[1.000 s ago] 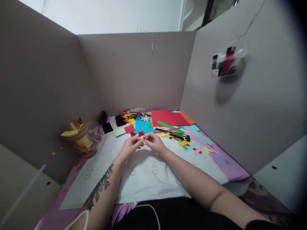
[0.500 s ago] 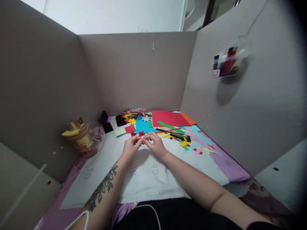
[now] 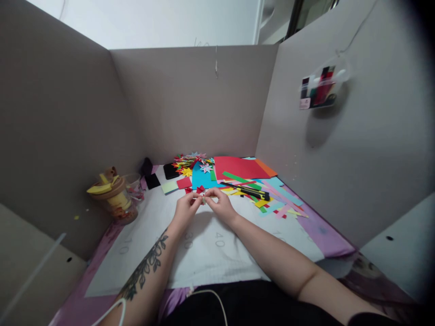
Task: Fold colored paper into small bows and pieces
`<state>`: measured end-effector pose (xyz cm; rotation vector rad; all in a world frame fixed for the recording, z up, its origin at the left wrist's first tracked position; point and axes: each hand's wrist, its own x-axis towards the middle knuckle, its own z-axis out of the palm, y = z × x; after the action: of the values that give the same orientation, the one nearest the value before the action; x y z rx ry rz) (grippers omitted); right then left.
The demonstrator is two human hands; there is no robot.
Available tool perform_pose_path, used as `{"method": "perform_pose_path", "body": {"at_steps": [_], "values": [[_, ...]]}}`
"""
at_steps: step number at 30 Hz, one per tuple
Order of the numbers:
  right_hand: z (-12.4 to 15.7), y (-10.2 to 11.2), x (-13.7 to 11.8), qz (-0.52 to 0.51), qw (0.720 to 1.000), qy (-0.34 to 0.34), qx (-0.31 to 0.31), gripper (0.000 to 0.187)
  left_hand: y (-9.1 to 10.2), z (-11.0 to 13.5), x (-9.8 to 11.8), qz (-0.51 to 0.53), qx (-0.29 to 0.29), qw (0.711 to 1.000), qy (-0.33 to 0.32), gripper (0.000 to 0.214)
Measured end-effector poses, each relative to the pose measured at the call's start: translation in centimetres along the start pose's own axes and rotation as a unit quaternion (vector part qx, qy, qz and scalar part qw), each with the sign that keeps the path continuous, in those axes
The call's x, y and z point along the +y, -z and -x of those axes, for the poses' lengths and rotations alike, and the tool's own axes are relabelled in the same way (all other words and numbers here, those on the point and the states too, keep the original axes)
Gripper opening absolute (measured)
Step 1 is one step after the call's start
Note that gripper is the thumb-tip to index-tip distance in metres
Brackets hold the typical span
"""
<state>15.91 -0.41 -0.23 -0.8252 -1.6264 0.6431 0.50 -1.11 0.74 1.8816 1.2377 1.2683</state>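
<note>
My left hand (image 3: 186, 206) and my right hand (image 3: 219, 204) meet above the white sheet, both pinched closed on one small piece of folded paper (image 3: 203, 199). Only a bit of it shows between the fingertips, with red and pale green on it; its shape is mostly hidden. Just beyond the fingers lie small red folded paper pieces (image 3: 200, 188). A red paper square (image 3: 184, 183) and a pale green note pad (image 3: 169, 187) rest past my left hand. To the right of my right hand lies a black and yellow utility knife (image 3: 249, 192).
Colourful folded paper stars (image 3: 186, 172) are heaped at the back near a black phone (image 3: 171, 171). Red paper sheets (image 3: 239, 168) and cut paper strips (image 3: 282, 192) cover the right side. A brown and yellow pot-like container (image 3: 115, 199) stands left. Grey panels (image 3: 193, 104) enclose the table.
Both hands stay nearly in place. The fingertips have shifted slightly, and a pale green bit now shows between them. The surroundings look the same.
</note>
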Motion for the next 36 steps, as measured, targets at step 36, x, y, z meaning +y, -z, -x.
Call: {"method": "perform_pose_path", "body": {"at_steps": [36], "values": [[-0.1, -0.5, 1.0, -0.082, 0.994, -0.071, -0.005, 0.013, -0.3, -0.2, 0.1, 0.044, -0.073, 0.995, 0.043, 0.014]]}}
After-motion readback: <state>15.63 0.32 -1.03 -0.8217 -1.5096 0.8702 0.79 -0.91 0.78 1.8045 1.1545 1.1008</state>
